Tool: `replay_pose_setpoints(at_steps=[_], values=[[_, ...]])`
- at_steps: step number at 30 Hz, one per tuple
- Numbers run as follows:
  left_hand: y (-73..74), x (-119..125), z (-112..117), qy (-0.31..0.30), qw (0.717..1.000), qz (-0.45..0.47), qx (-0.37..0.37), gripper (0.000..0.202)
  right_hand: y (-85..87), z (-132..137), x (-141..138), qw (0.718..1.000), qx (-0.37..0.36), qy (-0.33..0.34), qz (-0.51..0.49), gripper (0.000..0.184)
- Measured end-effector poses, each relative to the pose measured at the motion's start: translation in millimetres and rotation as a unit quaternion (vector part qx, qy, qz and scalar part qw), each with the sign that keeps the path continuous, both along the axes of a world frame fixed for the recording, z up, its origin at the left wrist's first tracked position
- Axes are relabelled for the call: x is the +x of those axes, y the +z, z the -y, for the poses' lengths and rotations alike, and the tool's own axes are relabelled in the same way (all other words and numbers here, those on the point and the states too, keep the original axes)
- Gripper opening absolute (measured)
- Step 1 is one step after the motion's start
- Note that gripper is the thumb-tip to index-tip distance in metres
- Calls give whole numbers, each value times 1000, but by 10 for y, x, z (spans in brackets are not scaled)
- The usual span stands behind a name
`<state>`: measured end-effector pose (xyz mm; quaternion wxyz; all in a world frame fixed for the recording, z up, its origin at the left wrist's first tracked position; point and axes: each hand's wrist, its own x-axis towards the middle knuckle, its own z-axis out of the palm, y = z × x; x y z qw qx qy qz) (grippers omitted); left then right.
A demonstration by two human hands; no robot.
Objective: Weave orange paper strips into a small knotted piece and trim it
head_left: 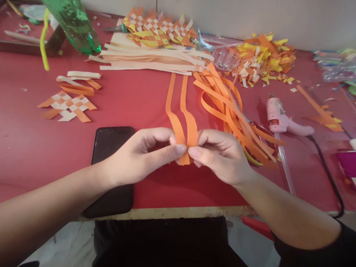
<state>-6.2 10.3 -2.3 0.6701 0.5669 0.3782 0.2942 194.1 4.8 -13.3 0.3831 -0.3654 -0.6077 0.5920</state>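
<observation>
Two orange paper strips [190, 126] run side by side away from me, their near ends pinched together between my thumbs and fingers. My left hand [154, 152] grips the left strip near its end. Close against it, my right hand [221, 154] grips the right strip. The far ends of both strips reach toward a bundle of cream paper strips [151, 58]. Right of the strips lies a loose heap of orange paper strips [222, 100]. At the left rests a woven orange and white paper fish [69, 104] with folded strips [77, 83] just behind it.
A black phone [113, 147] lies beneath my left wrist at the table edge. A pink glue gun [283, 117] with a black cord lies right. Behind are a green bottle [71, 20], woven pieces [161, 27], paper scraps [265, 54] and a purple box [350, 166].
</observation>
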Motion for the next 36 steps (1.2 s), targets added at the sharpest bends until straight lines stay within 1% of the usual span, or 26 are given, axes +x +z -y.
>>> replay_pose_setpoints(at_steps=[4, 7, 12, 16, 20, 22, 26, 27, 29, 31, 32, 34, 36], values=[[-2, 2, -3, -1, 1000, 17, 7, 20, -7, 1, -12, 1000, -3, -8, -19, 22], [0, 12, -3, -1, 1000, 22, 6, 21, -26, 0, -12, 999, -15, -12, -41, 21], [-7, 17, 4, -14, 1000, -10, 23, 21, -54, 4, 13, 997, -43, -22, -57, 20], [-8, 14, 5, -6, 998, -27, 53, 22, -30, 7, 10, 997, -39, -11, -64, 22], [-18, 14, 9, -9, 998, -17, 54, 21, -6, 10, -11, 998, -32, -1, -52, 20], [-34, 15, 9, 7, 999, -6, 44, 20, -24, 12, -9, 998, -21, -15, -53, 18], [-64, 14, 4, 66, 998, 17, -10, 23, -88, 16, 11, 995, -22, -65, -78, 15], [-66, 15, 5, 66, 998, 11, -17, 23, -95, 18, 12, 995, -24, -62, -80, 15], [-65, 17, 13, 41, 999, -13, -5, 23, -87, 25, 5, 997, -25, -36, -71, 17], [-66, 19, 30, 14, 998, -49, 35, 23, -60, 34, -10, 999, -27, -6, -45, 20], [-67, 19, 40, 9, 996, -73, 58, 23, -47, 37, -18, 999, -29, 3, -29, 21], [-74, 18, 60, 7, 988, -125, 94, 26, -33, 36, -30, 999, -37, 9, 1, 22], [-80, 14, 73, -3, 982, -157, 107, 28, -42, 26, -35, 998, -51, 7, 25, 22]])
